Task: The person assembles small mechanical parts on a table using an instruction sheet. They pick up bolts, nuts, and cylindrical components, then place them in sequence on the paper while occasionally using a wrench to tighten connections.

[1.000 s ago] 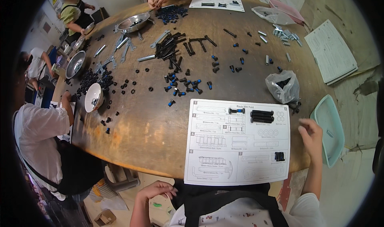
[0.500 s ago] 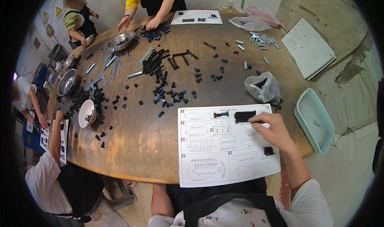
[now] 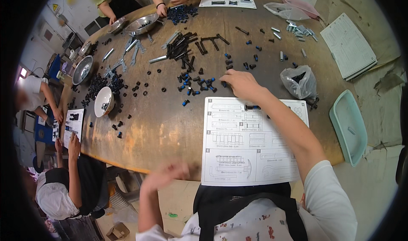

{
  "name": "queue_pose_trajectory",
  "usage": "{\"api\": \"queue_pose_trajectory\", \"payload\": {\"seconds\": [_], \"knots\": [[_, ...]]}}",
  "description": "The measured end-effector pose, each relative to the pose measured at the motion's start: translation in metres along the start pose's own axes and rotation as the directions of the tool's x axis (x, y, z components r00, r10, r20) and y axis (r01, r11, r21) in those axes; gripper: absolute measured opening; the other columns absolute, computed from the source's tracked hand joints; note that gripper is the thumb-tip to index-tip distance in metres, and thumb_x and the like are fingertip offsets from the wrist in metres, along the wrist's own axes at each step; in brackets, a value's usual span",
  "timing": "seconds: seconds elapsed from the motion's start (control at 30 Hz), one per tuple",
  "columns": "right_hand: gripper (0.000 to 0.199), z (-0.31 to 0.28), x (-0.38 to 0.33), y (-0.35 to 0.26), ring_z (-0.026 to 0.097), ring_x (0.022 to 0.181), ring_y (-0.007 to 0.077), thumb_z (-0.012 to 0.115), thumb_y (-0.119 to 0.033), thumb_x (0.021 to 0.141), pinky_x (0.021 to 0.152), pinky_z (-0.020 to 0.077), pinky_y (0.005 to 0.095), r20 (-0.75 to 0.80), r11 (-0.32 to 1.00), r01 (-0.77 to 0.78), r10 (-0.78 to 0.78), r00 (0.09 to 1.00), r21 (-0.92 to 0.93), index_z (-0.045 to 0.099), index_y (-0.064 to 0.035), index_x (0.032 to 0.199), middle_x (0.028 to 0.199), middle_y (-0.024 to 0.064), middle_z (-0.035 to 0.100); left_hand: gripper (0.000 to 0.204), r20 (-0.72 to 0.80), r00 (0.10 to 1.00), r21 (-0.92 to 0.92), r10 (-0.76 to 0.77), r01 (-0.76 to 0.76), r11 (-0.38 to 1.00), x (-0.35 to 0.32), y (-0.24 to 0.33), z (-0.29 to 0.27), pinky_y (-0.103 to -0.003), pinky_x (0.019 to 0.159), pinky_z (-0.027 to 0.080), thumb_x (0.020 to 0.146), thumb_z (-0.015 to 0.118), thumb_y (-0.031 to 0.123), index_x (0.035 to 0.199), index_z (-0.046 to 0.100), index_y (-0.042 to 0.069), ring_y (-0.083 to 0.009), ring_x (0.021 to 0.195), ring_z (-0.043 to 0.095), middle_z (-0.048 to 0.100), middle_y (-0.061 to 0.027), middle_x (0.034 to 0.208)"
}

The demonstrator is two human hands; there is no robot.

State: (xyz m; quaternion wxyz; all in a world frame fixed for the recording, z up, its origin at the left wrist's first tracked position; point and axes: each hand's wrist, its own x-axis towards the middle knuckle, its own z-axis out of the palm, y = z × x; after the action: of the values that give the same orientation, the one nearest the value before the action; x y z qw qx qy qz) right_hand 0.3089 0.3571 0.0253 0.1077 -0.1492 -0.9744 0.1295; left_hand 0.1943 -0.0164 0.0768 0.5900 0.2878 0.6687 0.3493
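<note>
Beside white instruction sheet point(image 3: 250, 143), clear plastic bag point(image 3: 299, 81).

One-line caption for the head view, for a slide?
Right hand reaches over a white printed instruction sheet to small black and blue bolts on a round brown table; left hand blurred at the near edge.

The round brown wooden bench point(image 3: 170, 126) looks worn and faintly glossy. A matt white paper instruction sheet point(image 3: 238, 156) lies at its near edge. At the far left edge, shiny steel bowls point(image 3: 142, 25) gleam; a crinkled clear plastic bag point(image 3: 298, 81) sits right.

Instruction sheet point(image 3: 250, 143) lies before scattered bolts point(image 3: 195, 86), bag point(image 3: 299, 81) to their right.
</note>
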Motion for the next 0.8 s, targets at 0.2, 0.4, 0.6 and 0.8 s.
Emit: {"api": "queue_pose_trajectory", "payload": {"seconds": [0.2, 0.4, 0.6, 0.8], "knots": [[0.012, 0.008, 0.028, -0.012, 0.067, 0.093, 0.0318, 0.057, -0.006, 0.088, 0.077, 0.0530, 0.0442, 0.072, 0.968, 0.198, -0.189, 0.979, -0.154, 0.061, -0.0095, 0.099, 0.097, 0.0124, 0.065, 0.040, -0.621, 0.633, 0.601, 0.461, 0.008, 0.799, 0.151, 0.032, -0.049, -0.039, 0.068, 0.052, 0.087, 0.070, 0.043, 0.093, 0.071, 0.003, -0.0266, 0.075, 0.069, 0.071, -0.0126, 0.079], [0.011, 0.007, 0.024, 0.008, 0.068, 0.087, 0.0329, 0.065, -0.015, 0.083, 0.074, 0.0529, 0.0464, 0.072, 0.960, 0.143, -0.129, 0.989, -0.242, 0.066, -0.0068, 0.089, 0.085, 0.0131, 0.069, 0.031, -0.593, 0.693, 0.721, 0.410, 0.230, 0.654, 0.178, 0.065, -0.047, -0.044, 0.077, 0.054, 0.081, 0.072, 0.037, 0.089, 0.074, 0.007, -0.0342, 0.085, 0.070, 0.073, -0.0155, 0.086], [0.021, -0.037, -0.058, -0.013, 0.064, 0.079, 0.0324, 0.067, -0.026, 0.082, 0.069, 0.0489, 0.0465, -0.234, 0.979, -0.064, 0.109, 0.966, 0.192, 0.063, -0.0064, 0.086, 0.081, 0.0115, 0.066, 0.016, -0.448, 0.715, 0.594, 0.538, -0.212, 0.776, 0.146, 0.065, -0.024, -0.030, 0.072, 0.052, 0.086, 0.067, 0.013, 0.098, 0.068, 0.002, -0.0154, 0.078, 0.067, 0.072, -0.0079, 0.084], [0.019, -0.051, -0.137, -0.024, 0.065, 0.075, 0.0308, 0.069, -0.024, 0.084, 0.067, 0.0504, 0.0430, -0.145, 0.970, -0.205, 0.224, 0.964, 0.133, 0.063, -0.0067, 0.089, 0.083, 0.0099, 0.065, 0.021, -0.122, 0.732, 0.575, 0.671, -0.499, 0.648, 0.145, 0.081, 0.091, -0.029, 0.064, 0.051, 0.086, 0.064, 0.001, 0.108, 0.064, 0.003, -0.0157, 0.079, 0.066, 0.070, -0.0089, 0.095]]}}
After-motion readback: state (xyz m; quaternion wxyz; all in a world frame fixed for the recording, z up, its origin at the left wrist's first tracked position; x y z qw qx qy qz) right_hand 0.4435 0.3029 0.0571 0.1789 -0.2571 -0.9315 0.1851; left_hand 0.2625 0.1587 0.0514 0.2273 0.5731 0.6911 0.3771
